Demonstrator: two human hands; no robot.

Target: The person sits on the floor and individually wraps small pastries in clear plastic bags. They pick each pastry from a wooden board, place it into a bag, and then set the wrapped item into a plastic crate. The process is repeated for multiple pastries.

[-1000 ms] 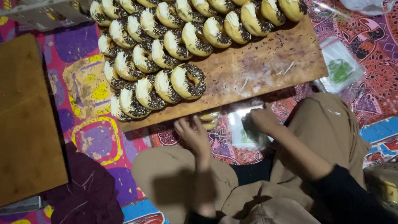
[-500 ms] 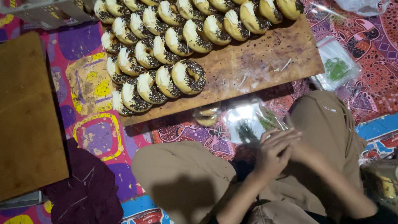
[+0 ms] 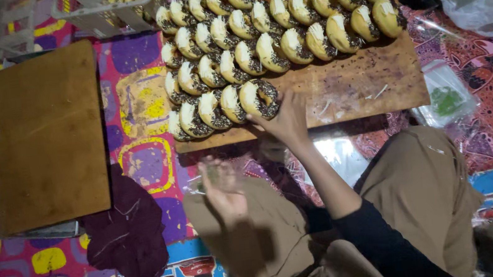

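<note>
Nearest, the person's left hand (image 3: 222, 188) hovered blurred over a tan-trousered knee; whether it gripped anything could not be told. Beyond, the right hand (image 3: 285, 121) stretched forward, fingers spread loose, touching a ring-shaped iced doughnut (image 3: 259, 98) with dark sprinkles on the rough wooden board (image 3: 365, 83).

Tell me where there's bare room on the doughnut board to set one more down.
The wooden board is bare along its near right part, below the upper doughnut rows and right of the right hand. Its left half is crowded with doughnuts. The separate board at far left is bare all over.
</note>
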